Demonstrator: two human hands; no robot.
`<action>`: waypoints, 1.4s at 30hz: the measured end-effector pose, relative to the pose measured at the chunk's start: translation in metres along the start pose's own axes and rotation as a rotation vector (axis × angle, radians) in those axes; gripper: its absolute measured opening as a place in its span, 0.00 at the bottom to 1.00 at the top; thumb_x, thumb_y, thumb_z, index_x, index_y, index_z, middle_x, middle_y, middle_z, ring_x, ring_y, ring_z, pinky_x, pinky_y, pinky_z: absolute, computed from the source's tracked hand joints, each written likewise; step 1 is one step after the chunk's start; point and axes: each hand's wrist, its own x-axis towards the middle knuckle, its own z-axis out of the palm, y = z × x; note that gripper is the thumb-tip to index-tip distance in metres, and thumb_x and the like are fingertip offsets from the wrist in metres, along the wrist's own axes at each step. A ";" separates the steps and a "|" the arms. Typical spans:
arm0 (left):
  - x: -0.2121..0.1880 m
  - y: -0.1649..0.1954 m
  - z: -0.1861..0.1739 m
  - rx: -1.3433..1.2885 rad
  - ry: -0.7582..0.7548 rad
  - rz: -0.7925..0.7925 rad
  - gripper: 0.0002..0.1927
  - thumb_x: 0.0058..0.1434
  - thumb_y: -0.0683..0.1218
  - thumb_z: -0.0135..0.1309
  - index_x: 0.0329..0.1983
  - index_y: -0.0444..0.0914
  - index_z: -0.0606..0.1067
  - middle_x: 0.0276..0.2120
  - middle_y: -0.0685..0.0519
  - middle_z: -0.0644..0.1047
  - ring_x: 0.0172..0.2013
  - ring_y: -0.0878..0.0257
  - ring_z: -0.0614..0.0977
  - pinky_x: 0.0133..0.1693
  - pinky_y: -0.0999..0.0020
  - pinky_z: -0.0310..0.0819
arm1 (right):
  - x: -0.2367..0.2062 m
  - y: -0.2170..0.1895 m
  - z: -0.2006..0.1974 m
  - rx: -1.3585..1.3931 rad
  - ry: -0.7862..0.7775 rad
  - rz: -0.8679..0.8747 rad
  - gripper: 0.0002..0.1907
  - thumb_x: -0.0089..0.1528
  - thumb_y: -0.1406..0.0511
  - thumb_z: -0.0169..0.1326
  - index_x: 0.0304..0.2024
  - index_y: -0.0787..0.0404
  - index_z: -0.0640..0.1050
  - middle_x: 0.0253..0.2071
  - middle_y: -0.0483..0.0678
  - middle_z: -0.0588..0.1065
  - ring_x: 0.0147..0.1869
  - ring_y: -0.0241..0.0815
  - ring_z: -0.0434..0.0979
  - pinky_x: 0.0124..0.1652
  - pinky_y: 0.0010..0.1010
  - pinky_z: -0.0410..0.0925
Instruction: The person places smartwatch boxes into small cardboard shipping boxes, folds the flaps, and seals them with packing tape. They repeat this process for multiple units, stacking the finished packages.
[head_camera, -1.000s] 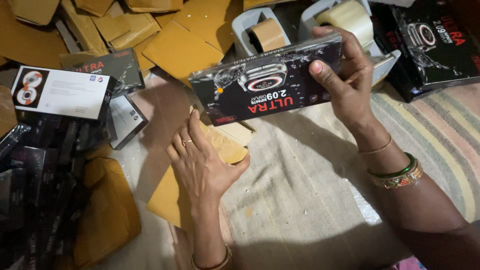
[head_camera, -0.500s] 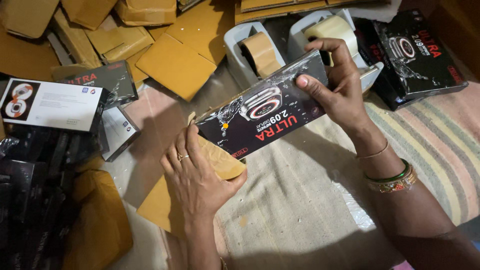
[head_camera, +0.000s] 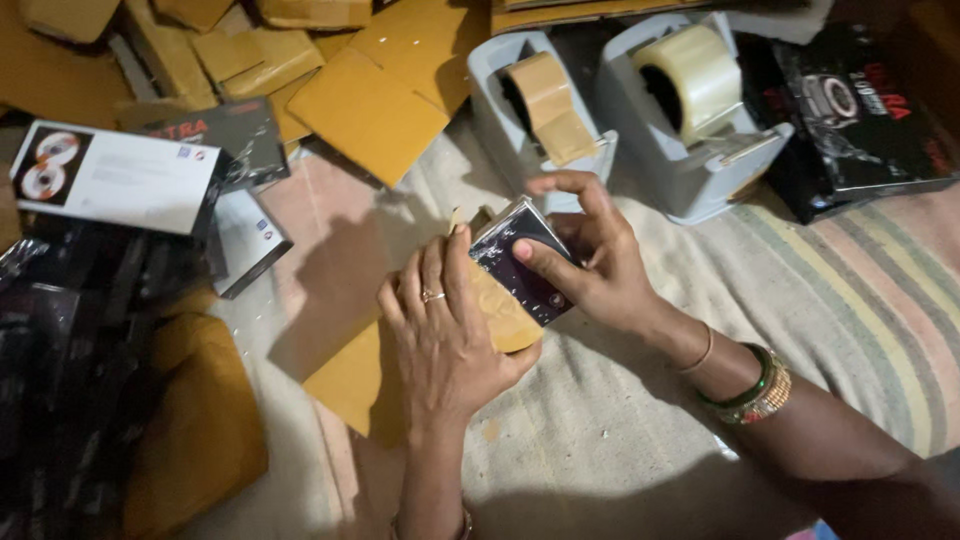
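I have swung the black box (head_camera: 524, 258) down from level until it is standing on end at the mouth of the yellow envelope (head_camera: 380, 375). My right hand (head_camera: 590, 262) is gripping its top, while my left hand (head_camera: 445, 330) is pressing flat on the envelope, beside two grey tape dispensers (head_camera: 690, 165).

The left hand (head_camera: 445, 330) lay palm down with its back to the camera, fingers together and pointing up the frame, a ring on 1 finger. Its forearm ran straight down to the bottom edge. The right hand (head_camera: 590, 265) came in from the lower right, wrist bent, thumb stretched toward the left hand and the fingers curled over in a grip. The 2 hands sat just beside each other, thumb close to fingertips. Bangles circled the right wrist.
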 end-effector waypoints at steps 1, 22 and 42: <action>0.000 0.000 -0.001 -0.015 0.015 -0.008 0.63 0.37 0.63 0.72 0.71 0.32 0.57 0.61 0.39 0.68 0.62 0.44 0.69 0.60 0.39 0.58 | -0.003 -0.001 0.006 0.040 0.008 0.062 0.26 0.65 0.69 0.60 0.62 0.63 0.65 0.48 0.56 0.81 0.48 0.37 0.82 0.43 0.26 0.75; -0.013 -0.011 -0.016 -0.168 0.220 -0.090 0.63 0.37 0.64 0.74 0.72 0.36 0.58 0.62 0.43 0.67 0.62 0.45 0.68 0.64 0.41 0.57 | -0.025 -0.015 0.016 -0.319 -0.265 -0.514 0.15 0.68 0.68 0.57 0.57 0.61 0.72 0.52 0.47 0.82 0.57 0.39 0.75 0.59 0.32 0.69; -0.009 -0.021 -0.014 -0.137 0.133 -0.099 0.49 0.38 0.64 0.70 0.61 0.40 0.69 0.61 0.40 0.66 0.62 0.40 0.68 0.62 0.41 0.59 | -0.021 -0.021 0.032 0.105 -0.146 0.121 0.30 0.65 0.68 0.57 0.67 0.64 0.63 0.61 0.59 0.76 0.63 0.46 0.77 0.58 0.37 0.74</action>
